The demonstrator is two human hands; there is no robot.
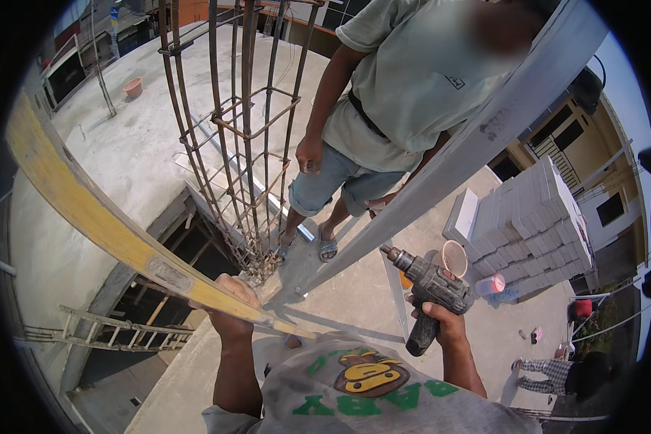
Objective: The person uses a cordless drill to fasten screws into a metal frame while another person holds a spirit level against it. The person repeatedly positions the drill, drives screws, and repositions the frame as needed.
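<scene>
A: Nearest first. Right hand [441, 322], lower right of centre, clenched round the grip of one cordless drill [428, 293]. Drill's long axis runs from the hand up and left; chuck points at the grey metal beam [456, 155].

B: Left hand?

A: Left hand [231, 296], lower centre-left, gripping the underside of the yellow-faced beam [94, 210]. That beam runs from the hand up to the upper left of the frame. One of those.

B: Which hand is nearer the grey beam?

A: Right. The grey beam's low end sits at centre frame, between the two hands, just left of the drill tip; its long axis climbs to the upper right. Drill tip near it, can't tell if touching.

B: Further out?

A: One rebar cage [242, 137], upright, centre-left, foot just above the left hand. One co-worker [390, 94] standing behind it, upper centre, one hand hanging loose. One stack of grey blocks [535, 217] at right. One pink cup [454, 258] just beside the drill. One ladder [123, 333] lower left, in the floor opening. Orange bowl [132, 87] upper left on the slab.
</scene>
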